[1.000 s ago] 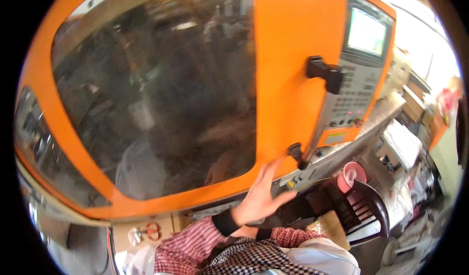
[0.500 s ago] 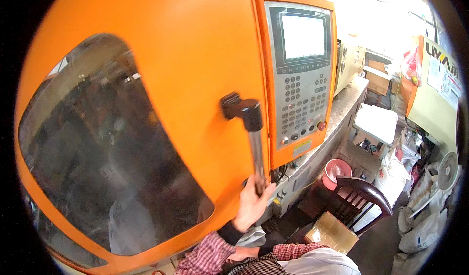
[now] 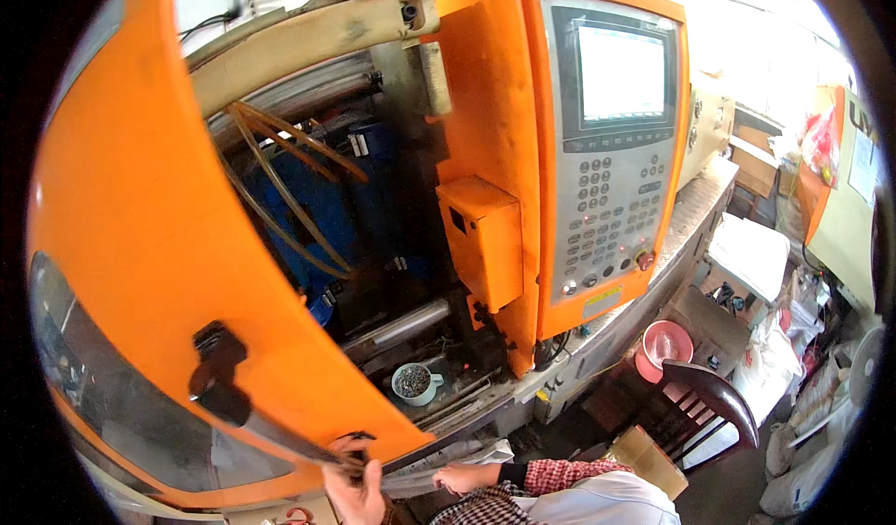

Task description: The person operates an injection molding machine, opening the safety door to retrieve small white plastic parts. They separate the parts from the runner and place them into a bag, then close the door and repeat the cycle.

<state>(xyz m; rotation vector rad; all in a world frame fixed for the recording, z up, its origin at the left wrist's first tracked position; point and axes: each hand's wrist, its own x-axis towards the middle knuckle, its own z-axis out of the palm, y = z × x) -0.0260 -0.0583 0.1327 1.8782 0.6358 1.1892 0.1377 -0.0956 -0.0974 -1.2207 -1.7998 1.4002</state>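
Note:
At the bottom, my left hand [image 3: 356,490] is wrapped round the end of a long handle [image 3: 285,436], which slants up to a black mount [image 3: 219,371] on the orange sliding door [image 3: 271,338]. The door stands drawn to the left, with the machine's inside in view. To the right of it, my right hand [image 3: 467,476] hangs low in front of my body; its fingers are loosely bent and nothing shows in them. Inside the opening, a light mug [image 3: 429,392] full of small dark granules sits on the lower ledge.
Right of the opening stands a control panel [image 3: 611,152] with a lit screen and keys. Yellowish hoses [image 3: 294,212] hang inside, before blue parts. A pink bucket [image 3: 686,350], a dark wooden chair [image 3: 714,399], a cardboard box [image 3: 653,460] and white sacks [image 3: 765,366] stand at the right.
The door has slid left along with the handle and my left hand, uncovering the inside and the mug. My right hand now shows more fully.

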